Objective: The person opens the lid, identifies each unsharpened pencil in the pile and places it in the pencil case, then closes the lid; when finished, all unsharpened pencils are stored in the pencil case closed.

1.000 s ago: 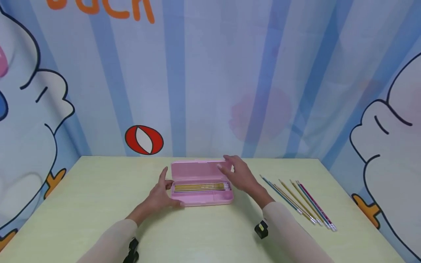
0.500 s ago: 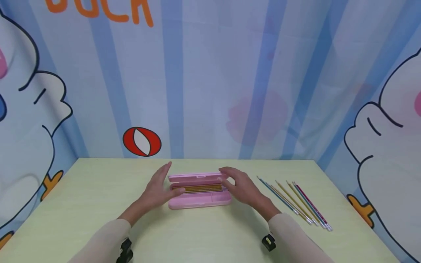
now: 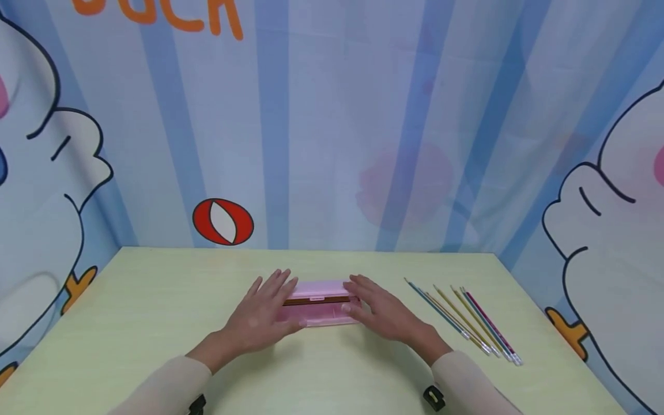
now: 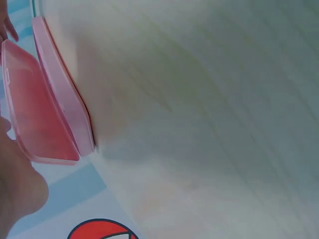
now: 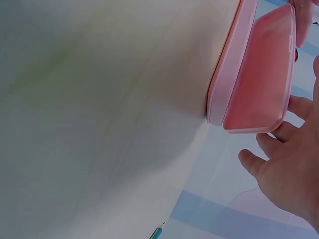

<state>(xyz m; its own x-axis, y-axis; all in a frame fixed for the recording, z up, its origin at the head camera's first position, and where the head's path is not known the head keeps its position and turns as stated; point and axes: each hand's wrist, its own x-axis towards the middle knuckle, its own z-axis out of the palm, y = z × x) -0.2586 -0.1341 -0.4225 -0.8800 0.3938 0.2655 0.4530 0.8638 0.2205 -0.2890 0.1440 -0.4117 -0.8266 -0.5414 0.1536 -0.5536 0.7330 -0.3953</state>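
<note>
A pink pencil case (image 3: 324,317) lies on the table with its lid (image 3: 321,288) tilted partway down over it. Through the narrow gap under the lid's front edge shows a strip of golden pencils (image 3: 332,300). My left hand (image 3: 259,320) spreads over the case's left end, fingers extended onto the lid and thumb by the front edge. At the other end, my right hand (image 3: 386,311) touches the lid with extended, slightly bent fingers. From the right wrist, the slanted lid (image 5: 264,74) stands away from the base (image 5: 232,69), fingertips along its edge.
To the right of the case, several loose pencils (image 3: 467,323) lie fanned out on the table (image 3: 171,300): blue, gold and dark pink, with erasers toward the front. A printed curtain (image 3: 332,144) hangs behind the table's back edge.
The lid has swung from upright and wide apart down toward the base, hiding most of the pencils inside. Both hands moved with it; the left came over the case from its side.
</note>
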